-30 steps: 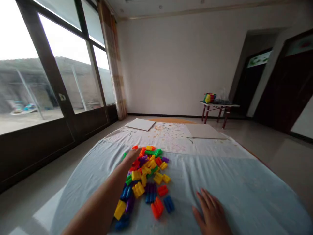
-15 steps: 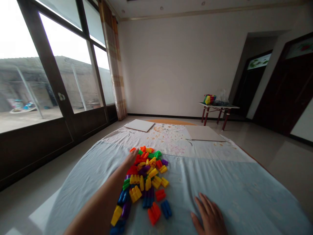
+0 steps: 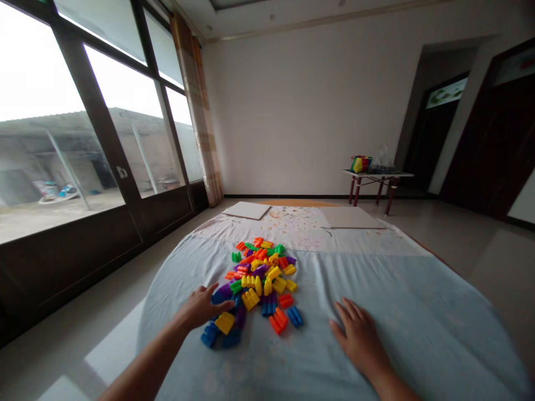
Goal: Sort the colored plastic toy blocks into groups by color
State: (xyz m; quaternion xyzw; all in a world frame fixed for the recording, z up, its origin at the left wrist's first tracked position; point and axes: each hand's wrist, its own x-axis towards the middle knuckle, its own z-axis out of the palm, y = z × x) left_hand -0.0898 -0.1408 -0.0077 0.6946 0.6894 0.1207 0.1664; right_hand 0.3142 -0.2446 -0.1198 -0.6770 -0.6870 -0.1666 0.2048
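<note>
While the left grip (image 3: 202, 308) is hovering at the near edge of the heap, its fingers are spreading wide and it is holding nothing. Its fingertips are lying beside a purple block (image 3: 224, 290) and a blue block (image 3: 217, 298); contact cannot be confirmed from this view. The right grip (image 3: 358, 336) is resting palm-down on the pale blue cloth (image 3: 401, 328), likewise open and empty, to the right of the heap. The interlocking plastic building blocks (image 3: 261, 278) are lying loose and jumbled on the cloth between both grips, with a yellow block (image 3: 224, 322) sitting close to the left grip. Two white boards (image 3: 246, 210) (image 3: 353, 218) are lying at the cloth's far end, and a folding bench (image 3: 376, 174) is standing by the wall carrying a multicoloured bag (image 3: 360, 164). Risks are remaining open: a careless left-hand sweep could scatter the heap, creases in the cloth could tip blocks over, and meshed blocks could lift as a clump.
</note>
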